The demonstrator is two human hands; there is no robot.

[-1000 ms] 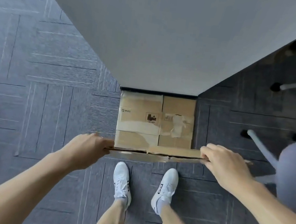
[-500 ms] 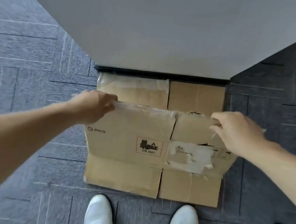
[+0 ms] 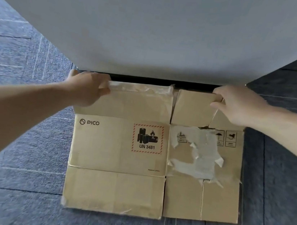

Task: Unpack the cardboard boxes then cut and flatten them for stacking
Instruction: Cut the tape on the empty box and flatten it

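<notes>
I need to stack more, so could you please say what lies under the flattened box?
Carpet shows around the flattened box; whatever lies directly beneath is covered. The left hand and right hand grip its far edge.

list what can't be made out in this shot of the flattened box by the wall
Head view only:
Whatever lies under the flattened box: covered by the cardboard.
Underside of each grip: hidden by the left hand and right hand themselves.
Symbols beneath the torn label: covered by its paper remnants.
Small print below the UN 3481 mark: too small.
Wall above: cut off by the top edge.
</notes>
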